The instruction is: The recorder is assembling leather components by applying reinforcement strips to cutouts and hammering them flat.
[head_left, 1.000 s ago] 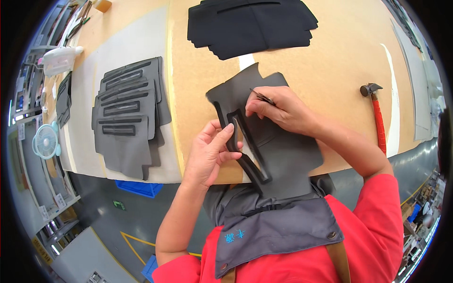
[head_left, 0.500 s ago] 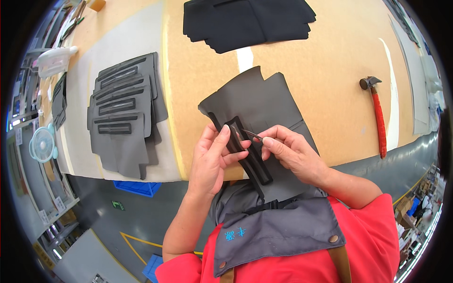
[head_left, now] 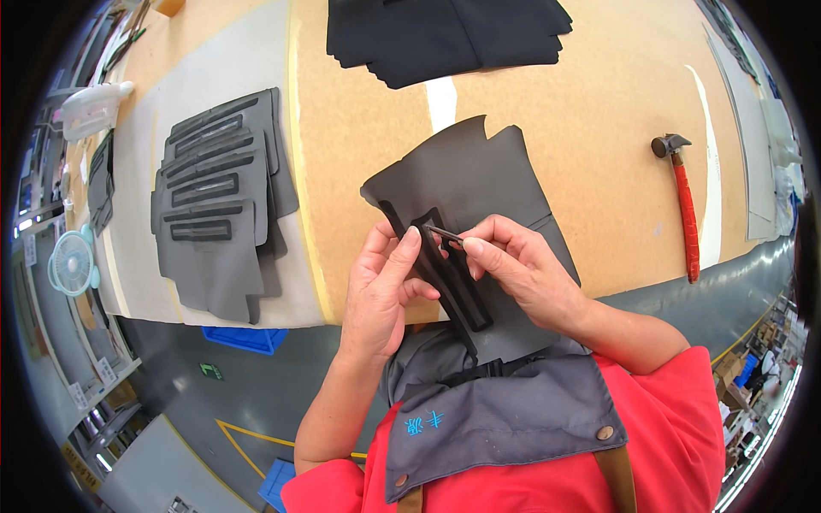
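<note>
A dark grey sheet panel (head_left: pixel 466 167) leans over the table's near edge towards my apron. On it are black raised strips framing a long slot (head_left: pixel 466 295). My left hand (head_left: pixel 375 295) grips the panel at the slot, thumb on top and some fingers passing underneath. Between the thumb and fingers of my right hand (head_left: pixel 526 269) is a thin dark pointed tool (head_left: pixel 444 233), perhaps tweezers. Its tip meets the upper end of the slot frame, close to my left thumb. Exactly what the tip touches is too small to tell.
Similar grey panels (head_left: pixel 209 274) overlap in a stack on the left of the table (head_left: pixel 359 120). Black fabric pieces (head_left: pixel 445 38) lie at the far side. A hammer with a red handle (head_left: pixel 687 222) rests on the right. A small fan (head_left: pixel 73 263) stands at the left edge.
The tool's tip has shifted left and up to the slot frame's upper end, and my right hand has moved slightly that way. My left fingers have drawn back a little under the panel.
</note>
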A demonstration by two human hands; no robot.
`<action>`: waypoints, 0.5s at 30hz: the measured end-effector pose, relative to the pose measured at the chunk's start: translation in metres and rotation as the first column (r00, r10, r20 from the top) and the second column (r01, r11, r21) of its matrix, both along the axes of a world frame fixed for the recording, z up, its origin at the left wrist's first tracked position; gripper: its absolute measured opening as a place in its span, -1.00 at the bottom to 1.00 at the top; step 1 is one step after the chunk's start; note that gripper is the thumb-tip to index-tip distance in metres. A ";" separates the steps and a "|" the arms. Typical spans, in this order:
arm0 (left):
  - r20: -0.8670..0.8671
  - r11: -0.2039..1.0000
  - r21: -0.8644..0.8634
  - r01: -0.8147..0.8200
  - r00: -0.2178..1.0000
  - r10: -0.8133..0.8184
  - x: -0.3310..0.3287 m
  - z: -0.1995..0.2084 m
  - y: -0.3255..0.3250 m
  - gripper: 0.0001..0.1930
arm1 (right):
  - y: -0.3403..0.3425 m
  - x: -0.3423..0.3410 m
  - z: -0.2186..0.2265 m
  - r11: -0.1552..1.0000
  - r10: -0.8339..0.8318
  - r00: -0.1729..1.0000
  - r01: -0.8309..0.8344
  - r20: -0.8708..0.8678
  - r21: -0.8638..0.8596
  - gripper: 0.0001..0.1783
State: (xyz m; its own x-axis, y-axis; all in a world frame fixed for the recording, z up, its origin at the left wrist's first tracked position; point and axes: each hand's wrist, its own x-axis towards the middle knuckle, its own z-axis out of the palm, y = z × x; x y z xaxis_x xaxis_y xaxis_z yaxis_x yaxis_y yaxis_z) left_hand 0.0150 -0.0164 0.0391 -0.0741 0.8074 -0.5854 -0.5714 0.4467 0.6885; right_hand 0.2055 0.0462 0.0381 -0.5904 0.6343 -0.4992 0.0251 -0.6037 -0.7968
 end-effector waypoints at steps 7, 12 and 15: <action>-0.002 1.000 -0.003 -0.022 1.000 0.022 0.004 0.002 0.000 -0.83 | -0.003 0.000 -0.005 0.999 -0.040 0.999 0.041 -0.023 0.019 -0.74; -0.004 1.000 0.002 -0.030 1.000 0.030 0.006 0.003 0.001 -0.83 | -0.004 -0.001 -0.005 0.998 -0.061 0.997 0.062 -0.047 0.024 -0.74; -0.004 0.999 0.003 -0.033 0.999 0.033 0.007 0.004 0.001 -0.84 | -0.005 0.000 -0.005 0.998 -0.065 0.997 0.065 -0.039 0.016 -0.75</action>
State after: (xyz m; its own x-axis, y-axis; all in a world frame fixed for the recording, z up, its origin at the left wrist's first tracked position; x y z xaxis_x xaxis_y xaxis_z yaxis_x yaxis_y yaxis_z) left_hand 0.0217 -0.0151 0.0428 -0.1031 0.8060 -0.5828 -0.5828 0.4259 0.6920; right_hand 0.2051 0.0411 0.0330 -0.5661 0.6804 -0.4655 -0.0445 -0.5891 -0.8068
